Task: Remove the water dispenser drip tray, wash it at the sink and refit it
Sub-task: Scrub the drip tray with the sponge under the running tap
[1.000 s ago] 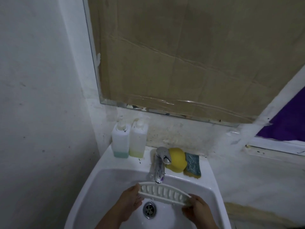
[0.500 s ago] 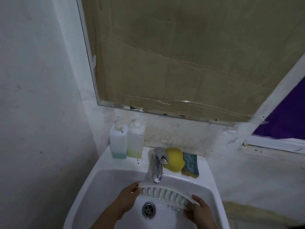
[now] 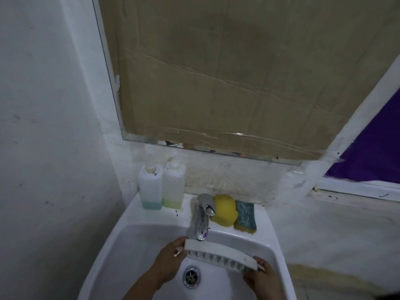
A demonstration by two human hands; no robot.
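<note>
Over the white ceramic sink (image 3: 138, 230), under the chrome tap (image 3: 202, 219), I see my left hand (image 3: 171, 259) and right hand (image 3: 260, 276) gripping opposite ends of the white slotted plastic drip tray (image 3: 218, 252).

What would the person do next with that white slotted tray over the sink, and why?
Probably free one hand to lift the tap lever: no water shows at the spout, and the drip tray sits right under it, held at its ends by the left hand and right hand.
</note>
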